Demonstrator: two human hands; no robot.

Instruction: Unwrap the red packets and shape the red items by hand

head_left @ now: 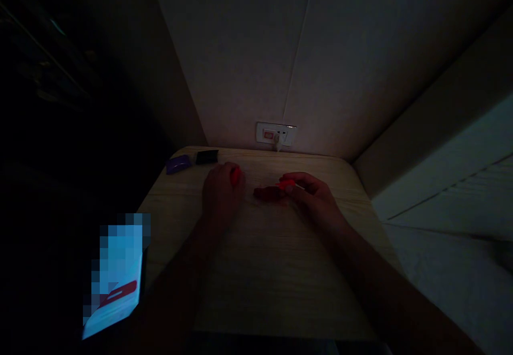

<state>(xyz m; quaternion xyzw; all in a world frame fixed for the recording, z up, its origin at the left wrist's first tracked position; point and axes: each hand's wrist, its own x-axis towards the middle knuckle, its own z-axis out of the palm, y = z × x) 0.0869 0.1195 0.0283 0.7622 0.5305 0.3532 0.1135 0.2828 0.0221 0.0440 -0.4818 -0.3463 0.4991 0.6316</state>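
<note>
On a small pale wooden table, my left hand [222, 189] is curled round a bright red lump [235, 176] that looks like modelling clay. My right hand [315, 197] pinches a second bright red piece [286, 184] between thumb and fingers. Between the hands lies a dark red, flattish thing [267, 194], its right end close to my right fingertips. In this dim light I cannot tell whether it is a wrapper or more clay, nor whether it touches the piece in my right hand.
At the table's back left corner lie a purple packet [178, 164] and a black packet [207, 156]. A wall socket [276, 134] with a plug sits just behind the table [256, 280]. A lit screen [120, 285] stands at the lower left. A pale panel [444, 168] rises on the right.
</note>
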